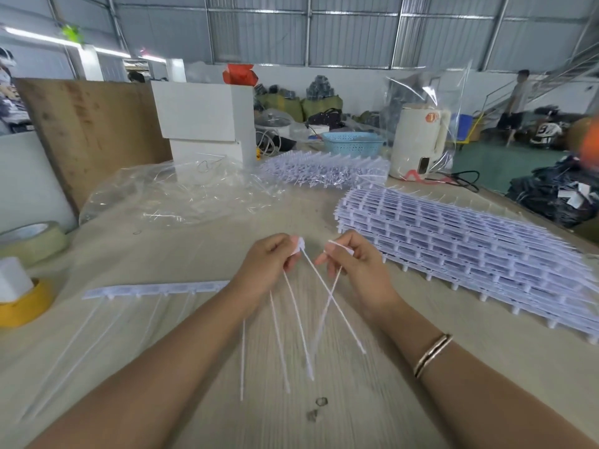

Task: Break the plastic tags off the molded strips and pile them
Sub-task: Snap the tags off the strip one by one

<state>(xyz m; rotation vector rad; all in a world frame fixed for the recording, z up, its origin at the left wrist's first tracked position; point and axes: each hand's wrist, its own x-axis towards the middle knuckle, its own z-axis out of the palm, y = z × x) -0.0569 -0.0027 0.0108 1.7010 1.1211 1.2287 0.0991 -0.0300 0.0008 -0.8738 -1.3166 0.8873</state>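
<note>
My left hand (265, 264) grips the end of a molded strip (155, 288) that runs leftwards across the table, with long thin white tails hanging from it towards me. My right hand (350, 260) pinches a single white tag (330, 306) by its head, its tail crossing the others below my hands. The two hands are close together above the table's middle. A tall stack of molded strips (470, 241) lies to the right. A second heap of strips (327, 170) lies further back.
Crumpled clear plastic wrap (181, 196) lies at the back left. Rolls of tape (29, 303) sit at the left edge. White boxes (201, 115), a blue basket (353, 142) and a white kettle (418, 140) stand at the far side. A person stands far right.
</note>
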